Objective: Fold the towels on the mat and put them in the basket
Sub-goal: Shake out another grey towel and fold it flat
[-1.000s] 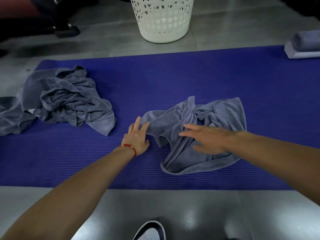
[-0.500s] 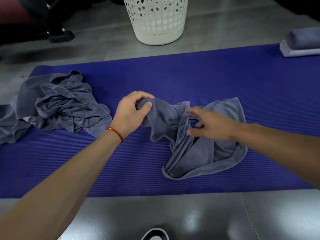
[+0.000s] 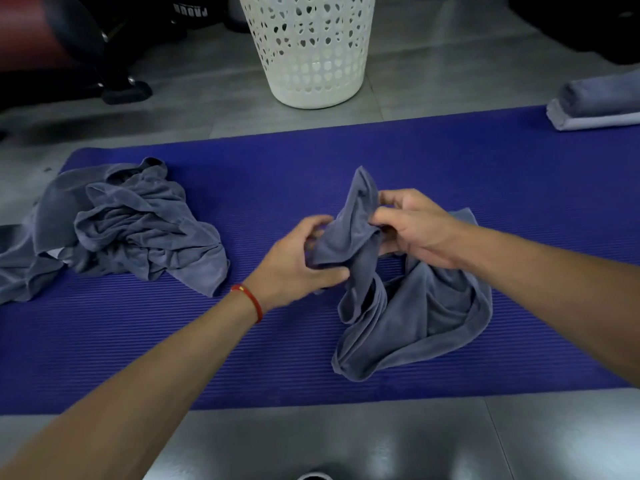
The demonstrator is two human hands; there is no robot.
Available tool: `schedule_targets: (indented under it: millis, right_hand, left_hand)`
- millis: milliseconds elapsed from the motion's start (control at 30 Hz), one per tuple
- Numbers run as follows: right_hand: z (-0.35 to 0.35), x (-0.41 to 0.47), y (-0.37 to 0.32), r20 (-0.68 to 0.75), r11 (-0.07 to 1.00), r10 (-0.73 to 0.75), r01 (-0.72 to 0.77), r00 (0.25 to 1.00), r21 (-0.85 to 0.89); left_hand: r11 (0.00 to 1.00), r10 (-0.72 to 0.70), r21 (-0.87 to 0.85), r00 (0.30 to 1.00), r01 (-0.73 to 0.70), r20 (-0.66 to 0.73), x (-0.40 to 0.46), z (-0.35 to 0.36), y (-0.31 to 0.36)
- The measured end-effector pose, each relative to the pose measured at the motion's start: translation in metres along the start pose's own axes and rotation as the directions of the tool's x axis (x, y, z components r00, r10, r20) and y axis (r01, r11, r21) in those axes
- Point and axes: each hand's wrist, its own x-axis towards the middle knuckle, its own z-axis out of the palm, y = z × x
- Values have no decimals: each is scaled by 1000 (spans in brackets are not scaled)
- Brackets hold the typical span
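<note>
Head view: left hand [image 3: 294, 261] and right hand [image 3: 412, 226], flat on the cloth a second ago, now both pinch the grey towel [image 3: 415, 306], one bunched end raised, the rest on the blue mat [image 3: 485, 174]. Looks like hunting corners; folding unstarted, crumpled towel pile [image 3: 131, 230] and white laundry basket [image 3: 308, 53] untouched.

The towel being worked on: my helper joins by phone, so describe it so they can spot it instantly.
Find the blue mat before the white basket. Right of its middle lies a grey towel, its top bunched up between the left hand and right hand. The grey heap at the mat's left end is untouched.
</note>
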Motion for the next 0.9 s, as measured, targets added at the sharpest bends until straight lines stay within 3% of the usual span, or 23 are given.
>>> schedule_targets:
  millis: [133, 267, 367, 500, 600, 667, 800, 900]
  right_hand:
    - [-18, -1, 4, -103, 998, 26, -33, 994, -60]
    - [-30, -6, 10, -129, 997, 72, -75, 989, -17]
    - [-33, -8, -1, -233, 970, -60, 2, 971, -245]
    - [-59, -18, -32, -200, 936, -148, 72, 969, -345]
    - [-89, -38, -32, -99, 932, -63, 23, 993, -362]
    - [-109, -49, -12, -121, 901, 12, -63, 993, -430]
    - [-138, -69, 32, -197, 812, 176, -255, 965, -524]
    - [-153, -84, 48, -141, 818, 314, -343, 939, -462]
  left_hand:
    - [999, -22, -26, 998, 21, -54, 1, 13, -6]
    - [975, 133, 186, 989, -121, -56, 2, 11, 10]
    - [939, 249, 263, 966, -221, -75, 1, 15, 14]
    - [974, 123, 177, 985, -144, 122, 2, 23, -12]
    - [987, 5, 156, 980, -36, 196, 4, 40, -39]
    - [975, -39, 221, 980, -5, 195, 12, 50, -57]
    - [947, -62, 320, 954, -37, 294, 32, 67, -83]
    - [944, -12, 319, 958, -84, 287, 42, 84, -82]
